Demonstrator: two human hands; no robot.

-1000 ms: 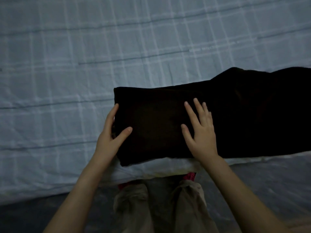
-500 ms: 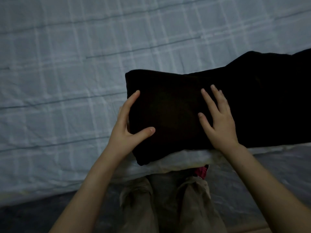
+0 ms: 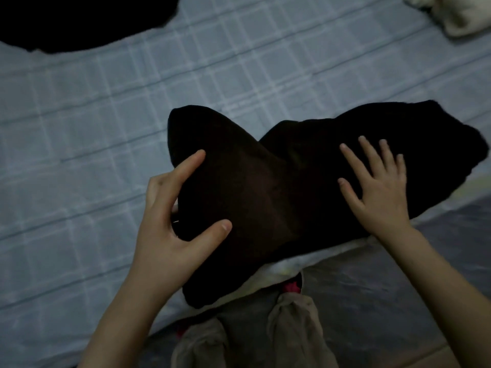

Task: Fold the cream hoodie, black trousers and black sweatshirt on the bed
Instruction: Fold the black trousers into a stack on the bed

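A black garment (image 3: 265, 187), partly folded and too dark to name, lies near the front edge of the bed (image 3: 106, 155). My left hand (image 3: 172, 224) grips its left end, thumb on top and fingers curled round the edge, and lifts that end over toward the right. My right hand (image 3: 377, 187) rests flat on the right half with fingers spread. A second black garment (image 3: 79, 19) lies at the far left of the bed. A cream garment (image 3: 457, 14) shows at the far right corner, mostly cut off.
The bed carries a pale blue checked sheet. Its front edge runs diagonally under the garment, with grey floor (image 3: 398, 274) beyond it at the right. My beige-trousered legs (image 3: 252, 338) stand against the bed edge.
My left hand has taken hold of the garment's left end and raised it, swinging it toward the right half. The right hand stays pressed on the cloth. The view widened to the far garments.
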